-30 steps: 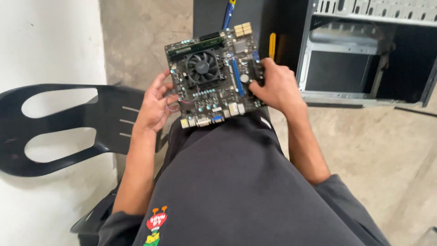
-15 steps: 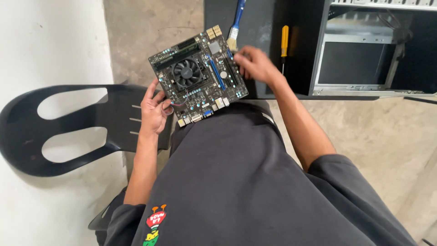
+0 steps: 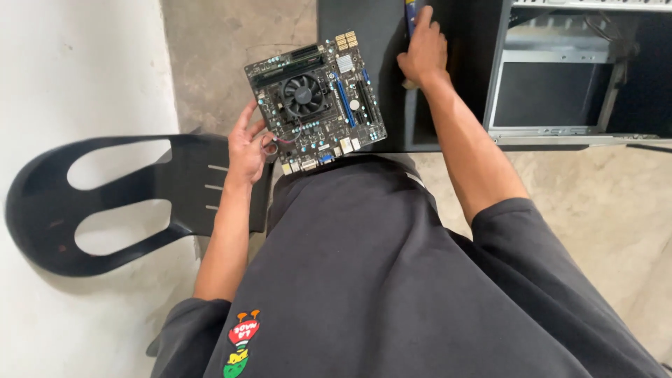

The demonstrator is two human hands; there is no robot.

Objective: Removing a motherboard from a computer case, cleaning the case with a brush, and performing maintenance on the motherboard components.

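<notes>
My left hand (image 3: pixel 248 147) grips a dark motherboard (image 3: pixel 315 101) by its left edge, holding it tilted above my lap. The board carries a round black cooler fan, blue slots and a row of ports on its near edge. My right hand (image 3: pixel 423 52) is off the board and rests on the black side panel (image 3: pixel 350 17) of a computer case, with its fingers over a blue-handled tool (image 3: pixel 409 8). The hand hides most of that tool, so whether it grips the tool does not show.
An open black computer case (image 3: pixel 560 91) with a grey metal drive cage lies on the concrete floor (image 3: pixel 210 56) ahead to the right. The back of a black plastic chair (image 3: pixel 105 203) stands at my left, against a white wall (image 3: pixel 70 70).
My right hand has let go of the motherboard's right edge and moved up to the tools on the case. My left hand alone now holds the board, lower and to the left.
</notes>
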